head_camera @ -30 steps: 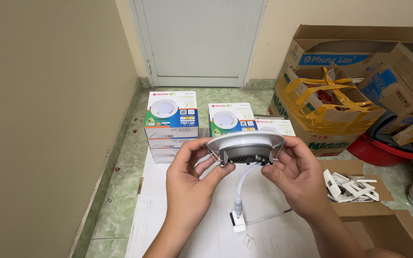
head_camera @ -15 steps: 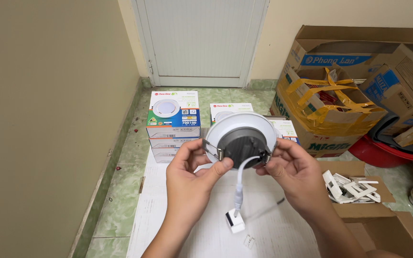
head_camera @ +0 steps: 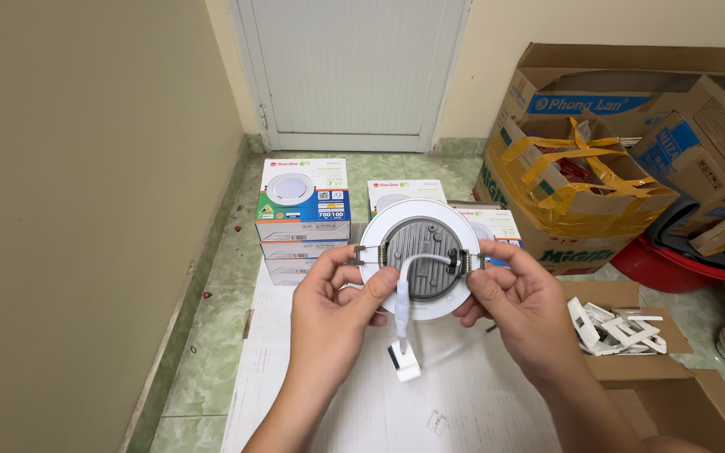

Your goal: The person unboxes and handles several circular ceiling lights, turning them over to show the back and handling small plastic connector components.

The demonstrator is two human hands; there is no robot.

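Note:
I hold a round white recessed ceiling light (head_camera: pixel 419 252) upright, its grey ribbed back facing me. My left hand (head_camera: pixel 333 306) grips its left rim with the thumb by the left spring clip. My right hand (head_camera: pixel 518 302) holds the right rim, fingers on the right spring clip. A white cable hangs from the back and ends in a small white connector (head_camera: pixel 404 362) dangling above a white sheet (head_camera: pixel 362 411) on the floor.
A stack of boxed lights (head_camera: pixel 302 214) stands behind the lamp, more boxes (head_camera: pixel 403 190) to its right. Large cardboard cartons (head_camera: pixel 589 180) fill the right side. A low carton of white plastic parts (head_camera: pixel 618 327) lies at right. Wall at left, white door (head_camera: pixel 350 67) ahead.
The lamp has been tipped from lying flat, edge-on to me, to standing upright with its grey back toward me. Both hands stayed on its rim.

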